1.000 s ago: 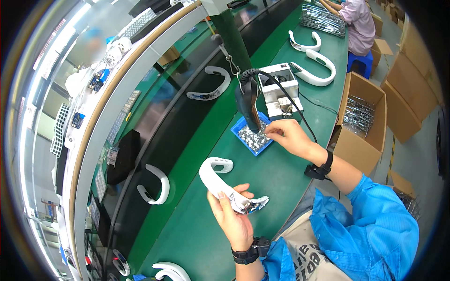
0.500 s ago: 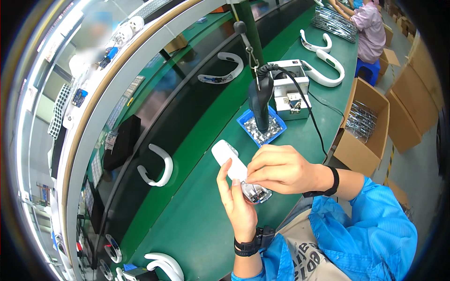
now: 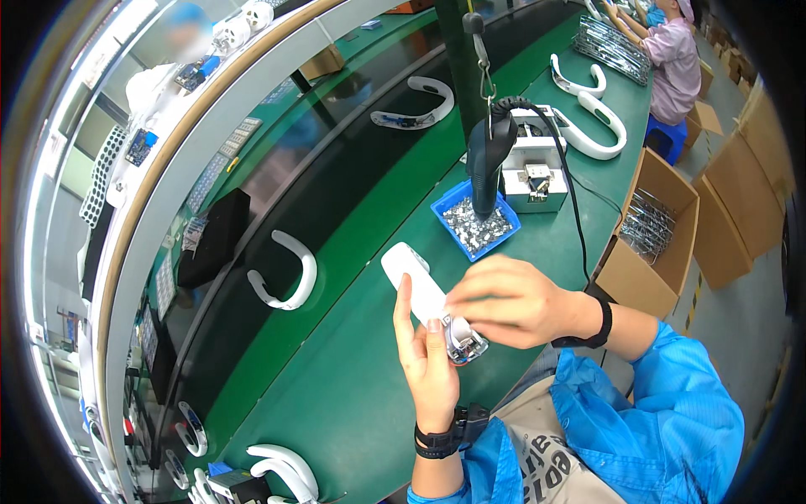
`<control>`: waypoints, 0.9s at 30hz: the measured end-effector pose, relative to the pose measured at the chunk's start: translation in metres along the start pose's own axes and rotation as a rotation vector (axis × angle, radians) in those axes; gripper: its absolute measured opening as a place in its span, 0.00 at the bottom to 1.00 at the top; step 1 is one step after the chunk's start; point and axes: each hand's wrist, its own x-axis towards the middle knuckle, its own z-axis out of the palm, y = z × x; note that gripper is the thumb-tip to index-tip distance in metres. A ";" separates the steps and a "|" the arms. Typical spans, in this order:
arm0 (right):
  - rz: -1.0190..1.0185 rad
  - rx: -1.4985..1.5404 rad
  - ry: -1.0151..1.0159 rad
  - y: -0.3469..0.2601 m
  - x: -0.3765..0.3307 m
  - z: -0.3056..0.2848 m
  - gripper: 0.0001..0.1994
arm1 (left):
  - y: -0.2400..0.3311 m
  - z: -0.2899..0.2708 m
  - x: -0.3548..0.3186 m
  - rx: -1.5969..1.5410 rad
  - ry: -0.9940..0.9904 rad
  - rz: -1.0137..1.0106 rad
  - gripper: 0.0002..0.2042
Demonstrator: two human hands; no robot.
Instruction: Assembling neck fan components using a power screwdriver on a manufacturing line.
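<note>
My left hand (image 3: pixel 428 357) is wrapped round a white oblong plastic housing (image 3: pixel 410 267), thumb and fingers along its sides. The housing slants, its rounded end pointing away from me. At its near end, metal and electronic parts (image 3: pixel 467 346) lie exposed beside a pale flat strip (image 3: pixel 458 329). My right hand (image 3: pixel 520 302) is at the housing's right side, fingertips drawn together by the strip. Those fingers are slightly blurred, and whatever they pinch is hidden. Beyond both hands, a dark electric screwdriver (image 3: pixel 485 168) hangs nose-down over a blue tray (image 3: pixel 499 244) of small metal pieces.
Behind the tray stands a grey-green metal box-shaped device (image 3: pixel 537 186). White curved parts (image 3: pixel 306 281) lie on the dark and green belt, with others (image 3: pixel 600 139) at the far right. A cardboard box (image 3: pixel 642 273) of metal rods stands right. A co-worker (image 3: pixel 672 67) sits far right.
The view has shifted a little, moving the screwdriver and tray rightward in the picture. My right fingers have eased slightly off the housing's near end, and the pale strip shows more.
</note>
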 end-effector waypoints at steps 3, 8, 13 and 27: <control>0.352 0.064 0.252 0.002 -0.014 -0.006 0.16 | 0.007 0.005 0.000 0.015 -0.061 -0.022 0.28; 0.665 0.335 0.626 0.042 -0.012 -0.004 0.23 | 0.006 0.013 0.000 0.130 -0.046 0.005 0.28; 0.533 0.631 0.607 0.087 0.032 -0.012 0.38 | 0.004 0.017 -0.003 0.211 -0.020 0.008 0.27; 0.534 0.862 0.562 0.094 -0.001 -0.055 0.26 | 0.005 0.033 0.001 0.142 0.058 -0.010 0.31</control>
